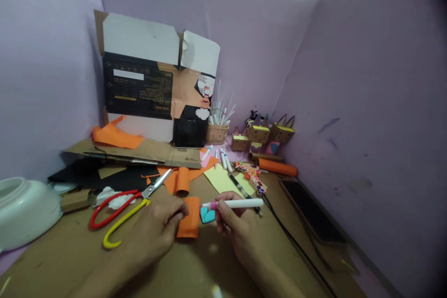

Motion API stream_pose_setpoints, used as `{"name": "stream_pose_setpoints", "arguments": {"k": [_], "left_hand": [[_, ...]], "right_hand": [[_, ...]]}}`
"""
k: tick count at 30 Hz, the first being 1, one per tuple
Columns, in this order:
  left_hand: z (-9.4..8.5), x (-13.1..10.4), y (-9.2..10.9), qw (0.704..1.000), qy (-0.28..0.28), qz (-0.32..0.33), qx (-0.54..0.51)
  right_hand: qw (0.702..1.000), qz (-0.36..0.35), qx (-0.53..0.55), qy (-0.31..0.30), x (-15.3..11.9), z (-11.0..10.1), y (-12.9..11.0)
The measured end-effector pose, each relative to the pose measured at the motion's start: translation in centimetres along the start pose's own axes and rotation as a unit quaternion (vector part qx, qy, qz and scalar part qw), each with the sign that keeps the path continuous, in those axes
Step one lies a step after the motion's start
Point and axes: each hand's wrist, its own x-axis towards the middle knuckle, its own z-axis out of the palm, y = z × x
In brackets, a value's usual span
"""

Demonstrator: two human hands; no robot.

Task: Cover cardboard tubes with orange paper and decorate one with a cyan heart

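My right hand (235, 223) grips a white marker (242, 203) with a pink band, its tip pointing left. Just under that tip is a small blue heart-shaped piece (207, 214) with a dark outline; whether my right fingers touch it I cannot tell. To the left, my left hand (162, 223) has its fingers curled against the left edge of an orange paper tube (190, 219). A second, smaller orange paper roll (182, 181) stands behind it. Scissors (131, 212) with red and yellow handles lie open beside my left hand.
Behind are orange and yellow paper (220, 178), loose markers (226, 160) and a black pen (239, 185). A white bowl (28, 209) sits at left, a dark tablet-like device (310, 212) with a cable at right. A flattened box (139, 84) leans on the wall near cardboard cat figures (259, 135).
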Motion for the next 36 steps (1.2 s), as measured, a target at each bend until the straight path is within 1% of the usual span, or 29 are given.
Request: {"name": "stream_pose_setpoints", "arguments": {"k": [2, 3, 4, 6, 7, 9, 12, 14, 15, 16, 17, 18, 21, 23, 25, 28, 32, 34, 36], "left_hand": [[0.2, -0.3, 0.5, 1.000, -0.019, 0.018, -0.001], [0.3, -0.6, 0.9, 0.999, -0.039, 0.033, -0.010], [0.7, -0.9, 1.4, 0.996, -0.064, 0.063, -0.027], [1.9, -1.6, 2.5, 0.978, -0.107, 0.164, -0.065], [2.9, -2.0, 3.2, 0.965, -0.117, 0.222, -0.076], [5.2, -3.0, 4.7, 0.935, -0.121, 0.327, -0.064], [8.7, -4.3, 7.0, 0.889, -0.120, 0.442, 0.031], [10.2, -4.6, 8.2, 0.843, -0.108, 0.517, 0.101], [10.7, -4.6, 8.5, 0.824, -0.108, 0.543, 0.122], [10.9, -4.4, 8.6, 0.813, -0.113, 0.556, 0.132], [10.9, -4.1, 8.6, 0.812, -0.125, 0.554, 0.131], [10.9, -3.7, 8.3, 0.820, -0.140, 0.541, 0.122], [10.7, -2.9, 7.0, 0.866, -0.176, 0.461, 0.078], [10.7, -2.8, 6.3, 0.880, -0.198, 0.428, 0.065], [10.9, -2.9, 6.1, 0.878, -0.210, 0.425, 0.066], [10.9, -3.0, 6.3, 0.879, -0.222, 0.418, 0.055], [10.0, -2.3, 7.1, 0.884, -0.233, 0.404, 0.028], [9.7, -2.2, 7.3, 0.880, -0.215, 0.423, 0.011], [10.0, -2.5, 7.3, 0.878, -0.174, 0.446, -0.006]], "right_hand": [[1.000, -0.009, -0.001, 0.017, 0.1, -0.1, 0.0], [0.999, -0.016, 0.003, 0.033, 0.2, -0.2, 0.0], [0.998, -0.024, 0.010, 0.052, 0.4, -0.2, -0.1], [0.995, -0.035, 0.035, 0.087, 0.9, -0.4, -0.3], [0.992, -0.044, 0.050, 0.108, 1.1, -0.5, -0.4], [0.990, -0.032, 0.061, 0.124, 1.7, -0.8, -0.7], [0.985, -0.046, 0.068, 0.152, 2.5, -1.5, -1.2], [0.982, -0.063, 0.070, 0.161, 2.9, -2.1, -1.5], [0.982, -0.074, 0.069, 0.162, 3.0, -2.4, -1.7], [0.982, -0.082, 0.066, 0.159, 3.0, -2.6, -1.8], [0.982, -0.089, 0.061, 0.153, 3.0, -2.8, -1.9], [0.984, -0.092, 0.055, 0.144, 3.0, -2.8, -2.0], [0.990, -0.085, 0.039, 0.110, 2.7, -2.7, -2.1], [0.992, -0.076, 0.032, 0.094, 2.4, -2.5, -2.2], [0.993, -0.067, 0.027, 0.089, 2.1, -2.3, -2.2], [0.994, -0.059, 0.019, 0.094, 2.1, -2.2, -2.2], [0.994, -0.057, 0.015, 0.092, 2.0, -2.0, -2.2], [0.994, -0.058, 0.018, 0.087, 1.9, -1.8, -2.1], [0.994, -0.059, 0.024, 0.085, 1.7, -1.6, -2.1]]}}
